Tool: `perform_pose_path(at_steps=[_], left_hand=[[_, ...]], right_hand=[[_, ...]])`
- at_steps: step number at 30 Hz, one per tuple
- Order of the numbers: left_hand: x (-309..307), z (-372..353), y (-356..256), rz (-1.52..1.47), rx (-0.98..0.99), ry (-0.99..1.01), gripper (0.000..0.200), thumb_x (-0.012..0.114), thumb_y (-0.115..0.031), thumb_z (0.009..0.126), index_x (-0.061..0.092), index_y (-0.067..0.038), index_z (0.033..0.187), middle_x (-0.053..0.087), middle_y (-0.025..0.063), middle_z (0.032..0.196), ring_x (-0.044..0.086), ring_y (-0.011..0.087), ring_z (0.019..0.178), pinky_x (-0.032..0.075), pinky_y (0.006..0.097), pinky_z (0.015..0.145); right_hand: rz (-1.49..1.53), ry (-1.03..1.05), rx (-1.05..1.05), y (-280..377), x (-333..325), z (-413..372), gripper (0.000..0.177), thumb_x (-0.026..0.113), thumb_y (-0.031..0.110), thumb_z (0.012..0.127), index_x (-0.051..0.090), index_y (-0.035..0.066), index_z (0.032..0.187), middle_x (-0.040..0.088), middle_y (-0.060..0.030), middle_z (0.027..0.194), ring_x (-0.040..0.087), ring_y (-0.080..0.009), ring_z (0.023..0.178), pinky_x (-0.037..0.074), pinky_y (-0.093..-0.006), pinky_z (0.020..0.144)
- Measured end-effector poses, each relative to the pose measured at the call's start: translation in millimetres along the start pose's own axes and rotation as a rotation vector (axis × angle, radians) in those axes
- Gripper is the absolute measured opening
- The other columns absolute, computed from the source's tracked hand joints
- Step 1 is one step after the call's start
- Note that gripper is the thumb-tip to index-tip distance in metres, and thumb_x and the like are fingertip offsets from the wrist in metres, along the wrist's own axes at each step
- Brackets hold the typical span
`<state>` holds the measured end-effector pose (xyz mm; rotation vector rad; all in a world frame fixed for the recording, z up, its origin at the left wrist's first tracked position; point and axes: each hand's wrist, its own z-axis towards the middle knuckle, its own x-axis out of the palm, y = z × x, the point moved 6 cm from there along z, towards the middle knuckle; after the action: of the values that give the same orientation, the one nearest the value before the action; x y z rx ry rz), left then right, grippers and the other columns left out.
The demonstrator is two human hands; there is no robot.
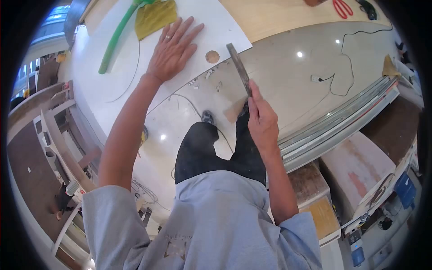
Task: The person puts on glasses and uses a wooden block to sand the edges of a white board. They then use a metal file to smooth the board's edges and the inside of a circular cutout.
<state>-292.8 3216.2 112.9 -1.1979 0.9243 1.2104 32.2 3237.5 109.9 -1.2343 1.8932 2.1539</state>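
White board (211, 22) under flat-open left grip (173, 49) — right grip (261, 119) clenched on dark file (238, 67) beside hole (212, 56).

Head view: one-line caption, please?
Left hand flat on a white board with a round hole; right hand grips a dark, narrow flat tool beside it.

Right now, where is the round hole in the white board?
In the head view, the round hole is in the white board near its edge, between the left hand and the tip of the dark tool in the right hand.
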Motion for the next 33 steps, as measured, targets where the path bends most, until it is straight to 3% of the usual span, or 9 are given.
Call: perform_pose_path(at_steps=[2, 6, 12, 17, 20, 26, 30, 33], left_hand=[[4, 7, 4, 0.036, 0.0, 0.019, 0.058, 0.044, -0.046, 0.118, 0.042, -0.035, 0.175, 0.036, 0.0041, 0.183, 0.027, 0.0318, 0.17, 0.012, 0.0505, 0.141], [5, 8, 1, 0.061, -0.024, 0.087, 0.058, 0.04, -0.043, 0.119, 0.04, -0.033, 0.176, 0.028, 0.0049, 0.186, 0.019, 0.0308, 0.173, 0.007, 0.0497, 0.142], [8, 9, 5, 0.02, 0.018, 0.039, 0.057, 0.043, -0.041, 0.119, 0.04, -0.034, 0.176, 0.03, 0.0065, 0.185, 0.02, 0.0357, 0.172, 0.006, 0.0543, 0.141], [5, 4, 1, -0.023, 0.028, 0.015, 0.056, 0.043, -0.041, 0.119, 0.042, -0.034, 0.175, 0.031, 0.0072, 0.185, 0.022, 0.0364, 0.172, 0.006, 0.0575, 0.14], [7, 4, 1, -0.022, 0.039, -0.003, 0.055, 0.044, -0.041, 0.119, 0.044, -0.033, 0.174, 0.033, 0.0076, 0.184, 0.025, 0.0368, 0.171, 0.007, 0.0585, 0.14], [-8, -9, -1, -0.357, 0.225, -0.057, 0.059, 0.059, -0.03, 0.112, 0.05, -0.027, 0.17, 0.042, 0.0066, 0.179, 0.033, 0.0361, 0.168, 0.018, 0.063, 0.137], [-11, -56, -28, -0.288, 0.365, 0.254, 0.06, 0.059, -0.028, 0.113, 0.048, -0.028, 0.172, 0.038, 0.0062, 0.182, 0.028, 0.033, 0.171, 0.01, 0.0597, 0.14], [-11, -75, -37, -0.174, 0.3, 0.305, 0.061, 0.059, -0.033, 0.114, 0.046, -0.033, 0.173, 0.038, 0.0043, 0.183, 0.025, 0.032, 0.172, 0.009, 0.0609, 0.14]], right_hand=[[-0.082, 0.053, 0.038, 1, 8, -12, 0.059, 0.067, 0.009, 0.11, 0.06, 0.03, 0.165, 0.054, -0.0139, 0.08, 0.06, -0.0362, 0.069, 0.053, -0.0498, 0.069], [-0.24, 0.039, 0.121, 11, 20, -22, 0.06, 0.068, 0.01, 0.109, 0.06, 0.032, 0.165, 0.058, -0.016, 0.082, 0.061, -0.0385, 0.068, 0.053, -0.0506, 0.067], [-0.233, -0.175, 0.11, 33, 43, 69, 0.058, 0.068, 0.01, 0.109, 0.062, 0.031, 0.163, 0.064, -0.0172, 0.082, 0.065, -0.0383, 0.073, 0.053, -0.0498, 0.068], [-0.173, -0.26, 0.215, 44, 54, 4, 0.056, 0.067, 0.011, 0.111, 0.061, 0.029, 0.164, 0.064, -0.0168, 0.082, 0.065, -0.0341, 0.073, 0.053, -0.0473, 0.069], [-0.281, -0.172, 0.303, 53, 65, -36, 0.056, 0.068, 0.012, 0.111, 0.06, 0.027, 0.164, 0.065, -0.0162, 0.083, 0.064, -0.0321, 0.072, 0.053, -0.0462, 0.069], [-0.184, -0.157, 0.327, 66, 83, -63, 0.058, 0.071, 0.012, 0.109, 0.06, 0.023, 0.165, 0.068, -0.0148, 0.087, 0.068, -0.0329, 0.075, 0.056, -0.0455, 0.072], [-0.149, -0.179, 0.245, 65, 84, -56, 0.056, 0.071, 0.011, 0.109, 0.061, 0.021, 0.163, 0.072, -0.0158, 0.093, 0.072, -0.0359, 0.082, 0.058, -0.0478, 0.076], [-0.121, -0.137, 0.232, 62, 81, -55, 0.056, 0.073, 0.011, 0.107, 0.061, 0.019, 0.162, 0.074, -0.0159, 0.097, 0.073, -0.0369, 0.082, 0.059, -0.0474, 0.075]])
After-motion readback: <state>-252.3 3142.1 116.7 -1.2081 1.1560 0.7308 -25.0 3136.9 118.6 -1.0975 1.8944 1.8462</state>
